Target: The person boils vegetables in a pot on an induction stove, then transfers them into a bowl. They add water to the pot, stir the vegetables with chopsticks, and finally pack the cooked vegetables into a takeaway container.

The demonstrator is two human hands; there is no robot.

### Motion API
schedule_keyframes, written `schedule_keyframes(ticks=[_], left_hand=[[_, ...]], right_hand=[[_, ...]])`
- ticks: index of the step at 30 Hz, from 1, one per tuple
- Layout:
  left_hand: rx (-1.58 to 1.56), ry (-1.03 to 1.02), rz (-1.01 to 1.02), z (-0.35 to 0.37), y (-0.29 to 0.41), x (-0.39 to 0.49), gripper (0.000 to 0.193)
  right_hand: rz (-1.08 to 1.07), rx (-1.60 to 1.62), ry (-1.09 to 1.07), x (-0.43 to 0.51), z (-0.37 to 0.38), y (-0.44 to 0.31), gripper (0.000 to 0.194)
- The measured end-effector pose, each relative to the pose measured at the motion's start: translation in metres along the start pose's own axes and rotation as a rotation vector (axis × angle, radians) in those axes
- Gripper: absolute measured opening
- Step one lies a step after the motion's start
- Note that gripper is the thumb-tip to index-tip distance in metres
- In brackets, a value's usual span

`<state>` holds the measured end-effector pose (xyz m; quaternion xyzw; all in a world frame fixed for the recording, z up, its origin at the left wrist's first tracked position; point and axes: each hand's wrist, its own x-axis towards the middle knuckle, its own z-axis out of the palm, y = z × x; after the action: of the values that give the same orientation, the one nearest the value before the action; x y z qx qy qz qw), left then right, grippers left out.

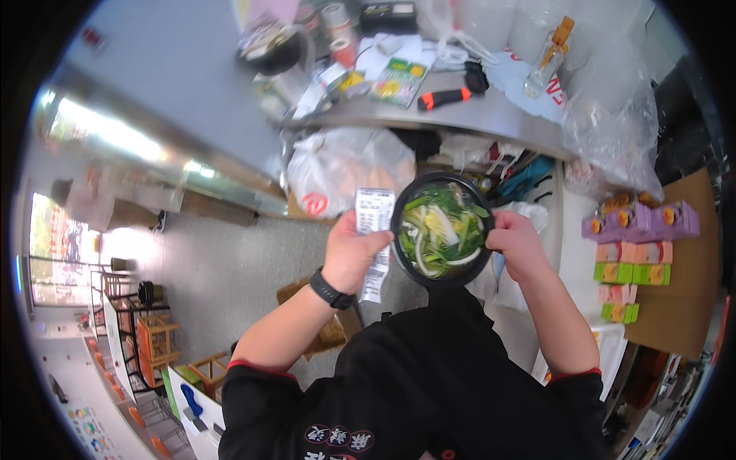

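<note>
A round black bowl (440, 280) is held up in front of my chest between both hands. Leafy greens and pale cabbage pieces (438, 224) lie in it, apparently in broth. My left hand (352, 253), with a dark watch band on the wrist, grips a long printed paper receipt (375, 213). Its thumb reaches over the slip to the bowl's left rim. On the opposite side, my right hand (517, 244) pinches the rim with bent fingers. The bowl's underside is hidden.
Beyond the bowl runs a counter (512, 123) with a black-and-orange handled tool (445, 99), a glass bottle (540, 72) and papers. Beneath its edge sits a tied white plastic bag (345, 164). Small boxes (627, 221) stack at right. A cardboard piece (330, 333) lies on the floor.
</note>
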<state>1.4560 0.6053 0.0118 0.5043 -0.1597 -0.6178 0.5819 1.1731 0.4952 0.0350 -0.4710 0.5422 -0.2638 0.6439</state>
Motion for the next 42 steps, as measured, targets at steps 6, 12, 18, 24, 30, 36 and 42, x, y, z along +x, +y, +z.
schedule_keyframes(ticks=[6, 12, 18, 24, 30, 36, 42], left_hand=[[0.098, -0.146, -0.016, 0.113, 0.021, 0.188, 0.037], [0.248, -0.201, 0.002, 0.172, 0.033, 0.311, 0.034], [0.256, -0.255, -0.067, 0.179, 0.036, 0.375, 0.032], [0.144, -0.273, -0.191, 0.168, 0.053, 0.398, 0.02], [-0.029, -0.133, 0.47, 0.159, 0.146, 0.415, 0.015], [0.567, 0.186, 1.51, 0.161, 0.308, 0.523, 0.033], [1.496, 0.127, 1.276, 0.132, 0.279, 0.611, 0.031]], right_hand=[[-0.07, 0.037, 0.141, 0.125, -0.106, -0.063, 0.025], [-0.044, 0.141, 0.212, 0.22, -0.16, -0.073, 0.022], [-0.007, 0.235, 0.325, 0.262, -0.167, -0.055, 0.021], [0.021, 0.363, 0.345, 0.264, -0.168, -0.043, 0.006], [0.07, 0.252, 0.58, 0.248, -0.171, -0.022, 0.017], [-0.118, 0.194, 0.79, 0.213, -0.178, 0.0, 0.018], [-0.301, 0.02, 0.813, 0.2, -0.195, -0.012, 0.005]])
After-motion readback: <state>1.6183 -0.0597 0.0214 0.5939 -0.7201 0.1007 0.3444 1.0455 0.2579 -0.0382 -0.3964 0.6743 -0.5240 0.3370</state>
